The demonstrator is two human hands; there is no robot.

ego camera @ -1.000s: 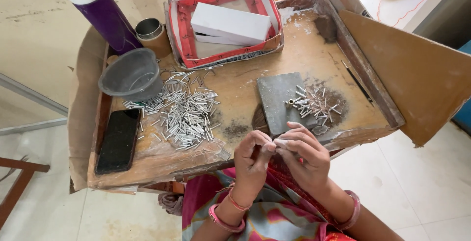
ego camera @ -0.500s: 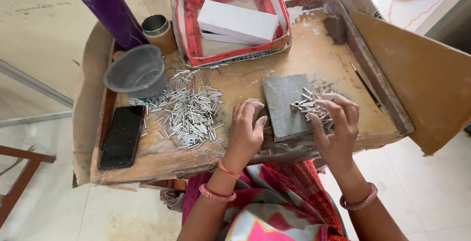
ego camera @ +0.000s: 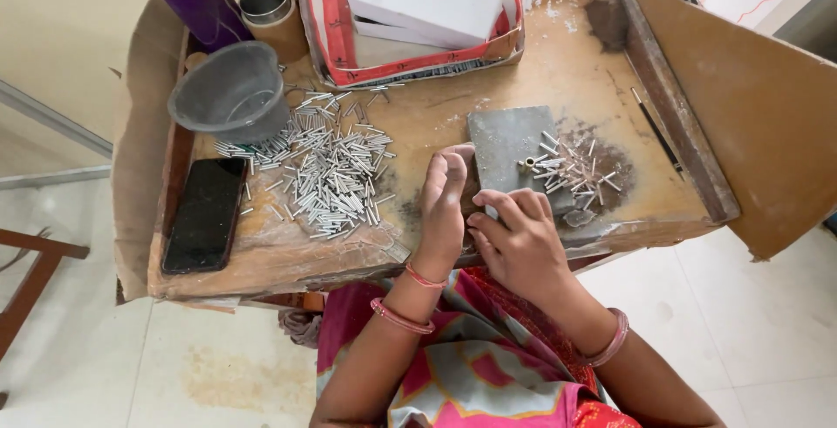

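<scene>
Both hands met at the near edge of the worktop (ego camera: 558, 71), beside a grey slab.

The left hand (ego camera: 443, 206) stood on its edge with fingers curled loosely, touching the near left corner of the grey slab (ego camera: 510, 136); whether its grip held anything could not be told. The right hand (ego camera: 516, 236) lay just beside it at the slab's near edge, fingers bent and closed, and what it held, if anything, was hidden. A small pile of thin metal pins (ego camera: 575, 171) lay on the slab's right side and spilled onto the worktop. A larger heap of pins (ego camera: 327, 166) lay toward the left, near a grey plastic bowl (ego camera: 228, 92) and a black phone (ego camera: 206, 214) at the left edge. A red-rimmed tray (ego camera: 324, 18) with white boxes (ego camera: 423, 1) sat at the far edge.
</scene>
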